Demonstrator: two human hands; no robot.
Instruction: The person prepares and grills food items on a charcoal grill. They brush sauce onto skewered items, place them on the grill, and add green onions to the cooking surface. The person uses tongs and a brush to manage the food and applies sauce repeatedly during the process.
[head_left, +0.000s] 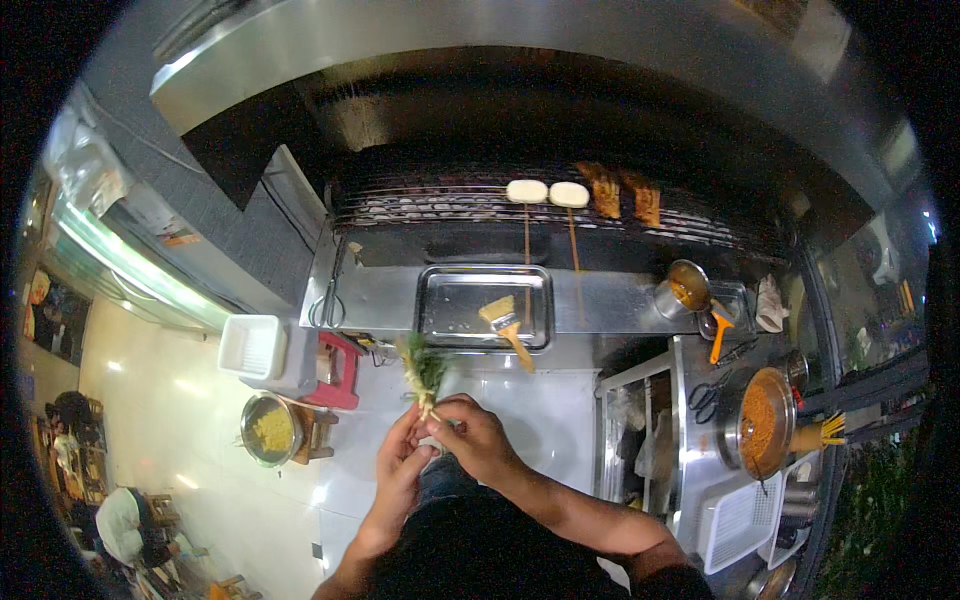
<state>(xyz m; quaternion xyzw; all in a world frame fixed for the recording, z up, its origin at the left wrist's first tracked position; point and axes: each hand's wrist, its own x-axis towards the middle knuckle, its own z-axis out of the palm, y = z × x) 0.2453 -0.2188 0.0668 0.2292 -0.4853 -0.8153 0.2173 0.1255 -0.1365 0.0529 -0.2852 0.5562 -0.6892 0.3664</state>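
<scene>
My left hand (405, 450) and my right hand (469, 435) meet in front of my body, both pinching the pale stem end of a bunch of green vegetables (423, 375). Its leafy part points away from me and looks blurred. Just beyond lies a steel tray (457, 300), with a wooden-handled brush (510, 330) resting in it and its handle over the near rim. On the charcoal grill (420, 210) behind are two white oval pieces (527, 191) on wooden sticks and two browned, flat pieces (606, 196).
Right of the tray stand a metal pot with sauce (684, 289) and an orange-handled tool (720, 335). The right counter holds black scissors (705, 401), a bowl of reddish-orange seasoning (765, 424) and a white basket (739, 521). At left are a white bin (253, 346) and a bowl of yellow food (271, 431).
</scene>
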